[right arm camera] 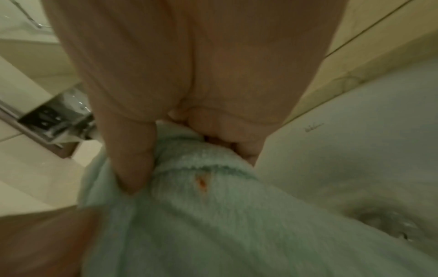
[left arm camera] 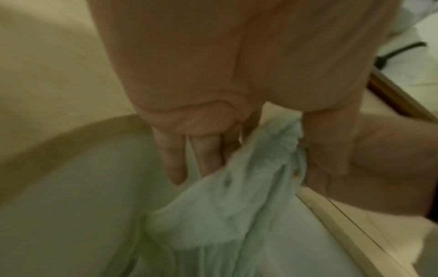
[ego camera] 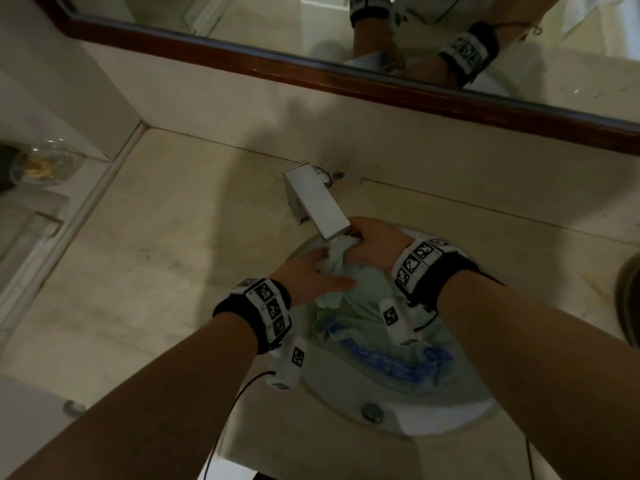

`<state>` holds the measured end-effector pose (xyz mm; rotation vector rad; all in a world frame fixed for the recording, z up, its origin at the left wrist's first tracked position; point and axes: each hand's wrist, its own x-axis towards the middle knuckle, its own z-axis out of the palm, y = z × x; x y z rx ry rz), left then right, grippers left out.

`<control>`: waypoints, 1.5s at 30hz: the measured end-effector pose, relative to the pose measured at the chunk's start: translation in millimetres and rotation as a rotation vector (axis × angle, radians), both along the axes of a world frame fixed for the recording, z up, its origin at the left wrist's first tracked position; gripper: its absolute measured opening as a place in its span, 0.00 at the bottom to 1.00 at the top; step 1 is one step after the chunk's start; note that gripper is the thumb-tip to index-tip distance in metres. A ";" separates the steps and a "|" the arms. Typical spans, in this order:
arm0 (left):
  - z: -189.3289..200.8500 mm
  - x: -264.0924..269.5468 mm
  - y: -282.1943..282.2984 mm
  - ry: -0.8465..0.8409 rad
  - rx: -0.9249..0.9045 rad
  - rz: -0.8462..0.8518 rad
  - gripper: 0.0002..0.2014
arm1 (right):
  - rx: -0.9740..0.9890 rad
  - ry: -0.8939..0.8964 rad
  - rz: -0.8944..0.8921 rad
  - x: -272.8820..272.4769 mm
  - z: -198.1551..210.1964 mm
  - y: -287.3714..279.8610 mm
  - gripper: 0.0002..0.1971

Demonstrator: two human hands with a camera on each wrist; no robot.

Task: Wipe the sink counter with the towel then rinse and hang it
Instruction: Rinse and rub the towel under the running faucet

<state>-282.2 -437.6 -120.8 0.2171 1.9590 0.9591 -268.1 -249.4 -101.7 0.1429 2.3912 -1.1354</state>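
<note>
A pale green towel (ego camera: 363,320) with a blue printed band hangs into the round white sink (ego camera: 450,417), bunched at its top under the square chrome faucet (ego camera: 317,202). My left hand (ego camera: 311,271) pinches a fold of the towel (left arm camera: 237,196) between thumb and fingers. My right hand (ego camera: 372,240) grips the bunched top of the towel (right arm camera: 213,215) just below the spout, thumb pressed into the cloth. A small orange stain (right arm camera: 202,182) shows near the towel's hem. Both hands are close together over the basin's far side.
The beige stone counter (ego camera: 156,254) surrounds the sink. A glass bowl (ego camera: 45,164) stands on a lower shelf at far left. The wood-framed mirror (ego camera: 346,81) runs along the back wall. The drain stopper (ego camera: 372,412) sits at the basin's near side. A dark object (ego camera: 628,296) lies at the right edge.
</note>
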 end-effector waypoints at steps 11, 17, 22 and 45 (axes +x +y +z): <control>1.8 -0.2 -2.9 0.222 -0.112 0.025 0.20 | -0.114 -0.207 -0.025 7.2 -11.8 11.0 0.23; -1.3 6.2 -12.6 -0.119 0.266 0.507 0.11 | 0.179 -0.246 0.131 21.4 -42.7 14.4 0.27; -1.3 6.3 -11.9 -0.184 0.366 0.662 0.13 | 0.054 -0.044 -0.158 11.0 -35.2 22.0 0.23; 24.3 9.5 -48.2 -0.081 0.467 0.871 0.09 | 0.019 0.039 -0.124 -4.6 0.6 6.5 0.20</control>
